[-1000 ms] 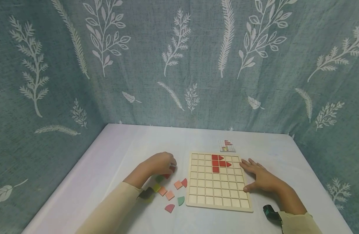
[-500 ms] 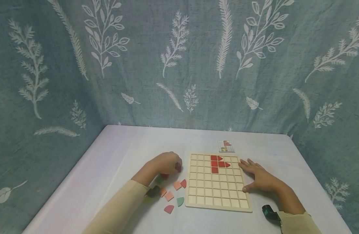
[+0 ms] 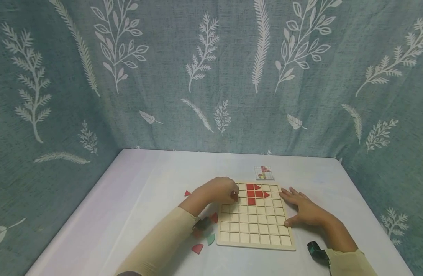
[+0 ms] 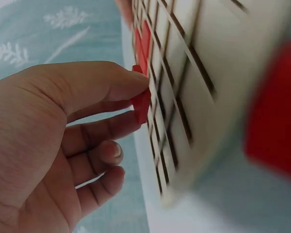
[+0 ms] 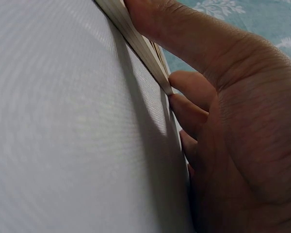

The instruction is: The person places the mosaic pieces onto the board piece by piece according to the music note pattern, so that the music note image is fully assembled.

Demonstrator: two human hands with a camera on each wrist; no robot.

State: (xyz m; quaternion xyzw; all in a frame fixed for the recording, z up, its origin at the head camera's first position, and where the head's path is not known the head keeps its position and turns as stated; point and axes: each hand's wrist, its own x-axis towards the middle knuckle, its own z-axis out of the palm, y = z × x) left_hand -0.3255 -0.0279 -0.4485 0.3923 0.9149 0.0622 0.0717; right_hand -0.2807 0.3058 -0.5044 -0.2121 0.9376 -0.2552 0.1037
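Observation:
My left hand [image 3: 219, 190] is over the upper left part of a pale wooden grid board [image 3: 253, 227]. In the left wrist view, its thumb and forefinger pinch a small red tile [image 4: 142, 106] close over the squares; its remaining fingers are loosely bent. Several red tiles [image 3: 251, 194], squares and pointed pieces, lie in the upper middle cells. Along the board's right edge rests my right hand [image 3: 302, 209], fingers spread; the right wrist view has its thumb and fingertips at the board's side [image 5: 140, 46]. The left forearm hides part of the loose tiles.
Behind the board lies a small pattern card [image 3: 264, 173]. Left of it are a red triangle [image 3: 187, 193], a red quarter-round tile [image 3: 197, 248] and a green one [image 3: 211, 239]. A leaf-patterned curtain [image 3: 170, 76] encloses the white table [image 3: 156, 172].
My left hand has picked up a red tile from the loose pieces and carried it right, over the board. The right hand stays at the board's edge.

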